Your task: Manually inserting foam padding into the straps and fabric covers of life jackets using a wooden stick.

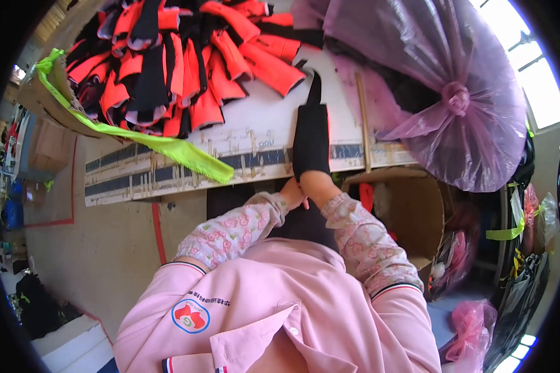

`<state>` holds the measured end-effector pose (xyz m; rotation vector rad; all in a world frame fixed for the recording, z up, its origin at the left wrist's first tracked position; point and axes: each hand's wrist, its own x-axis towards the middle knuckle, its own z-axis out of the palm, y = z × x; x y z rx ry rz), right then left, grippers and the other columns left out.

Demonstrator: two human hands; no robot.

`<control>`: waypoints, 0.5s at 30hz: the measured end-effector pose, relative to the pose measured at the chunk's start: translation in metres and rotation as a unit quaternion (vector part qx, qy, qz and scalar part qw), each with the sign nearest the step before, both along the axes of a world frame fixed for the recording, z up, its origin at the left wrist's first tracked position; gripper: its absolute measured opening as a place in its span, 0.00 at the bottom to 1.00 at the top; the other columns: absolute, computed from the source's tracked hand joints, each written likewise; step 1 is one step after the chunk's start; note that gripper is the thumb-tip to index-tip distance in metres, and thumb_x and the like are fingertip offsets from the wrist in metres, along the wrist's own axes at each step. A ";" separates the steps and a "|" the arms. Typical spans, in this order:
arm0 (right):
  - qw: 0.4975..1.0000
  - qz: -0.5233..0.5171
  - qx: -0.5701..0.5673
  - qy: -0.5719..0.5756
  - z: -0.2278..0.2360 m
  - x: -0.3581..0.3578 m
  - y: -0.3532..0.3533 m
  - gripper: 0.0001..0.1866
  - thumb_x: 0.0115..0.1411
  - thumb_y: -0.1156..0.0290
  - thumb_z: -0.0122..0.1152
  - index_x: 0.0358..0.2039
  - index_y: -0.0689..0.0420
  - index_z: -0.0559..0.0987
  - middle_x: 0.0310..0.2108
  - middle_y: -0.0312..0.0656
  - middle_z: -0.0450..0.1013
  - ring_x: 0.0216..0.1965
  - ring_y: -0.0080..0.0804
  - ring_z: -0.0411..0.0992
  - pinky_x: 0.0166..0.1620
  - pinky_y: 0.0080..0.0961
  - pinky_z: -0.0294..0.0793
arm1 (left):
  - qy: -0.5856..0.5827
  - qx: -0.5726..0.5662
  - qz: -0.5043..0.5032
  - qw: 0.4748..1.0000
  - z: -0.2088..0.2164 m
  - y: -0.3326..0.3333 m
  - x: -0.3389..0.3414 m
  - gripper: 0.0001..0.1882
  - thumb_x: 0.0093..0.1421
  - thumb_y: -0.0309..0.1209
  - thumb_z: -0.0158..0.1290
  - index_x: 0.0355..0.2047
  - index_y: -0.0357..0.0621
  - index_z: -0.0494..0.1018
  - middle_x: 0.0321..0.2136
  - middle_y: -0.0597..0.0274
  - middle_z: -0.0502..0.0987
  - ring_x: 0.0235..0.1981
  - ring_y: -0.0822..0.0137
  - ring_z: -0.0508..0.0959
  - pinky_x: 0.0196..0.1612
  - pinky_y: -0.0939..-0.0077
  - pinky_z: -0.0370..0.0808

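Observation:
A black fabric tube with an orange edge (311, 138) stands out over the near edge of the table, and a curved, pointed black piece (315, 89) shows beyond its far end. My right hand (316, 180) reaches into or under the tube's near end; the fabric hides its fingers. Close against the right wrist, my left hand (293, 193) is closed at the tube's near edge, its fingers partly covered. Piled at the far left of the table lie many orange and black fabric pieces (183, 71) of similar shape.
The white table (261, 140) has worn tape along its front. A yellow-green strip (174, 149) hangs over a cardboard flap (74, 112). A knotted purple plastic bag (479, 124) sits at right, beside a wooden stick (363, 124). Below it stands an open cardboard box (417, 211).

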<state>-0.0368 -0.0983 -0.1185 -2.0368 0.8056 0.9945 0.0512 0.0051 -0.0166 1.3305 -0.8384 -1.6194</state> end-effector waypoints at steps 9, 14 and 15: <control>0.946 -0.104 -0.204 -0.231 0.174 -0.005 0.076 0.15 0.54 0.65 0.45 0.28 0.63 0.77 0.30 0.55 0.74 0.34 0.45 0.74 0.37 0.40 0.72 | -0.027 -0.137 0.008 0.990 -0.027 0.025 0.002 0.05 0.61 0.31 0.40 0.35 0.45 0.64 0.11 0.64 0.65 0.08 0.71 0.66 0.10 0.77 0.64; 0.900 -0.225 -0.251 -0.276 0.167 0.000 0.073 0.15 0.55 0.64 0.43 0.31 0.58 0.78 0.31 0.54 0.74 0.36 0.49 0.73 0.39 0.41 0.72 | -0.312 -0.413 0.019 0.856 -0.046 0.011 0.013 0.08 0.60 0.27 0.42 0.28 0.45 0.71 0.13 0.61 0.70 0.09 0.72 0.68 0.09 0.78 0.60; 0.905 -0.238 -0.231 -0.266 0.169 0.000 0.071 0.15 0.56 0.64 0.43 0.31 0.59 0.77 0.30 0.54 0.73 0.35 0.50 0.72 0.39 0.42 0.71 | -0.201 -0.238 0.006 0.950 -0.026 0.009 0.013 0.08 0.60 0.27 0.42 0.26 0.44 0.71 0.13 0.60 0.70 0.09 0.71 0.68 0.10 0.77 0.61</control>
